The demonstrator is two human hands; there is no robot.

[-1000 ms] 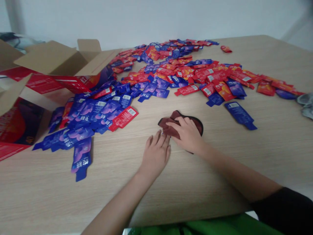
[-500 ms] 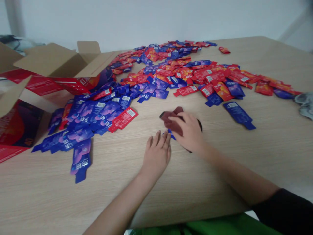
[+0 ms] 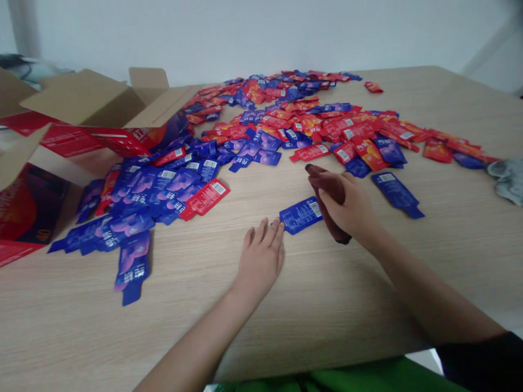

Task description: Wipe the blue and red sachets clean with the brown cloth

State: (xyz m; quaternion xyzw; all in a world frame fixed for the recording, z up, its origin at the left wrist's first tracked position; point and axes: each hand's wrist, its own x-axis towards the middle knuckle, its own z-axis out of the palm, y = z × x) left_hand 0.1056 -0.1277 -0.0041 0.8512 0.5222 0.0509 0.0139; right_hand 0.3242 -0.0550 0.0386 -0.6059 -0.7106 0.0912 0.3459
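Observation:
A blue sachet (image 3: 301,215) lies flat on the table in front of me, its barcode side up. The fingertips of my left hand (image 3: 261,256) press on its narrow end, the fingers stretched out flat. My right hand (image 3: 353,204) is closed round a dark maroon cloth (image 3: 333,190), bunched and raised just right of the sachet. Another blue sachet (image 3: 397,194) lies by itself further right. To the left, a pile of mostly blue sachets (image 3: 151,190) spreads out, with a red sachet (image 3: 206,199) at its near edge.
Open cardboard boxes (image 3: 35,207) with red printed sides stand at the left. Heaps of red and blue sachets (image 3: 339,125) stretch across the back of the wooden table (image 3: 229,326). A crumpled grey cloth (image 3: 509,179) sits at the right edge.
My right hand has moved right and lifted with the maroon cloth, uncovering the blue sachet. My left hand has stayed on the sachet's end.

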